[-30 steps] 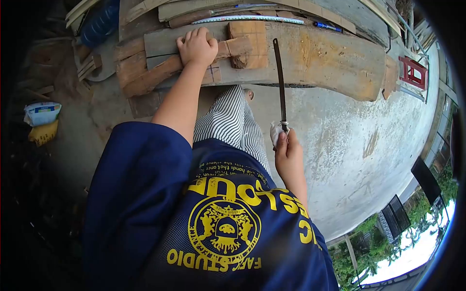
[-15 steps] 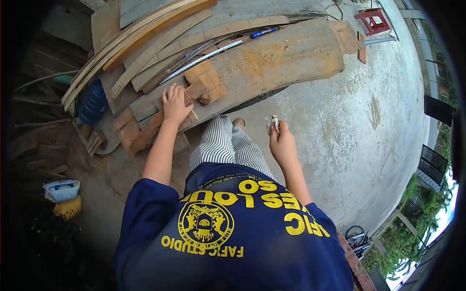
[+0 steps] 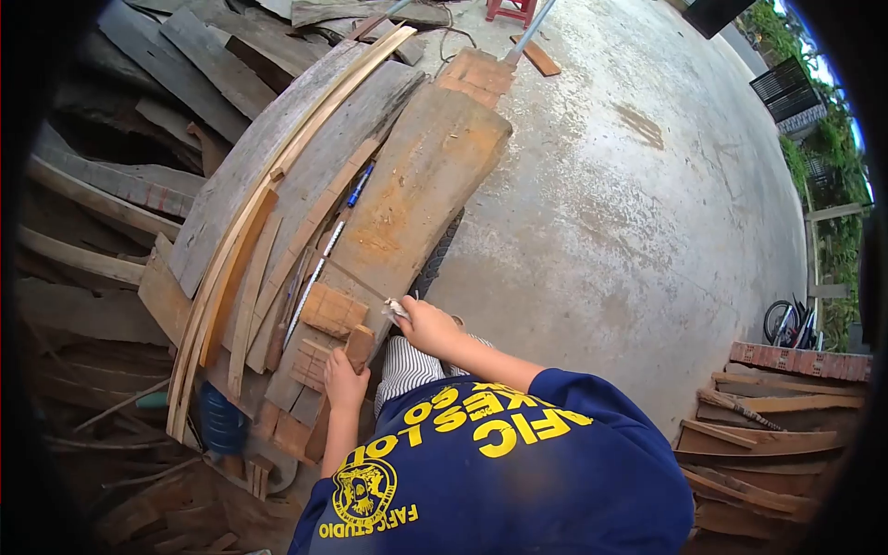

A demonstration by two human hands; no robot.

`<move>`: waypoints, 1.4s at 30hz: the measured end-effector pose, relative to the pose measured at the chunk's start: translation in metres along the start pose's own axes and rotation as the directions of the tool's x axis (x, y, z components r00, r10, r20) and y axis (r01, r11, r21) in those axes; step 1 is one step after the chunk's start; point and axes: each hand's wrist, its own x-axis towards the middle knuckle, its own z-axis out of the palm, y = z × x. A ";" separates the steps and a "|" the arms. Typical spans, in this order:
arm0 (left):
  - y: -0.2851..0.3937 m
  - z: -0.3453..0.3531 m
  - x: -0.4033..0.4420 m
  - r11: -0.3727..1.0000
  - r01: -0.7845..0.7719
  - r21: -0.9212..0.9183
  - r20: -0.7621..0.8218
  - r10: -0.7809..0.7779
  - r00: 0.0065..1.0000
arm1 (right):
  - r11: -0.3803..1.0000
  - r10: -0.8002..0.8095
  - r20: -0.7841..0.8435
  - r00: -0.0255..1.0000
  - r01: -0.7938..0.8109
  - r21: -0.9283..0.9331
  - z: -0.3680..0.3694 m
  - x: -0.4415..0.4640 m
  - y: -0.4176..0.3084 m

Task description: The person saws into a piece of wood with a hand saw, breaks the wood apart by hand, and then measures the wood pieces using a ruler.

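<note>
My left hand [image 3: 344,381] is closed around a small brown wooden block [image 3: 360,347], its end standing up above the fingers. My right hand [image 3: 430,327] grips the white, wrapped-looking handle [image 3: 397,308] of a thin, narrow blade [image 3: 356,279]. That blade points up and left over a thick, worn plank [image 3: 398,199]; whether it touches the wood I cannot tell. Just beyond my left hand, a lighter wood piece with pencil-like lines [image 3: 333,310] lies on the plank. A white measuring strip [image 3: 317,273] and a blue marker [image 3: 360,187] rest along the plank's left side.
Long wooden strips [image 3: 277,185] lie left of the plank. Stacked boards [image 3: 203,69] fill the far left. A blue container [image 3: 222,421] stands at the lower left. Concrete floor [image 3: 610,213] stretches to the right, with more timber [image 3: 768,435] at lower right and a red stool [image 3: 511,9] beyond.
My right hand has come in from the right, bringing the blade over the plank near my left hand. My left hand now holds the wooden block raised. The camera view has turned.
</note>
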 end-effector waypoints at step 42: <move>0.090 0.008 -0.011 0.979 -0.189 -0.080 -0.093 0.182 0.979 | 0.756 -0.480 0.336 0.810 0.577 -0.309 0.013 0.007 0.024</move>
